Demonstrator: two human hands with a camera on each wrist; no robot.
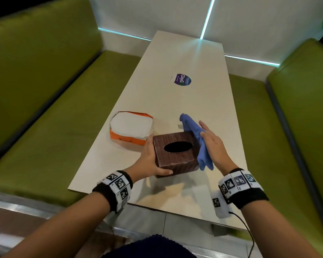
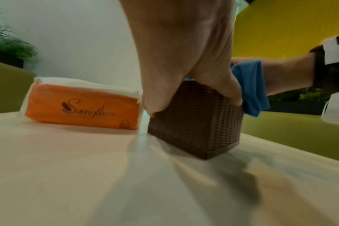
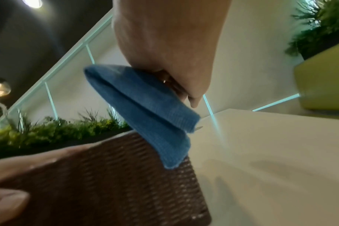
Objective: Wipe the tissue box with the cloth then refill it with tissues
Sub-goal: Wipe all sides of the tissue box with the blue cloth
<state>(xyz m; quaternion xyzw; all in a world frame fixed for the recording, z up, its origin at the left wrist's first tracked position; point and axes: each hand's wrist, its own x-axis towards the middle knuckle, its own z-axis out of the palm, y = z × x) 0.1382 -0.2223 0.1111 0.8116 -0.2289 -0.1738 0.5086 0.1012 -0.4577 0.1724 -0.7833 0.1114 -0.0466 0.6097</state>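
Observation:
A brown woven tissue box point(image 1: 176, 152) with a dark oval slot sits near the table's front edge, tipped up on one lower edge point(image 2: 194, 126). My left hand point(image 1: 151, 159) grips its left side, thumb on the near face and fingers on the far side point(image 2: 184, 53). My right hand point(image 1: 211, 142) holds a folded blue cloth point(image 1: 199, 146) against the box's right side. The cloth point(image 3: 145, 107) hangs from that hand point(image 3: 164, 45) down onto the box's edge point(image 3: 116, 183). An orange pack of white tissues point(image 1: 131, 130) lies just left of and behind the box point(image 2: 81, 110).
The long cream table point(image 1: 175, 101) runs away from me with a round purple sticker point(image 1: 182, 80) near its middle. Green benches flank it on the left point(image 1: 45, 90) and right point(image 1: 296, 108). A white wall closes the far end.

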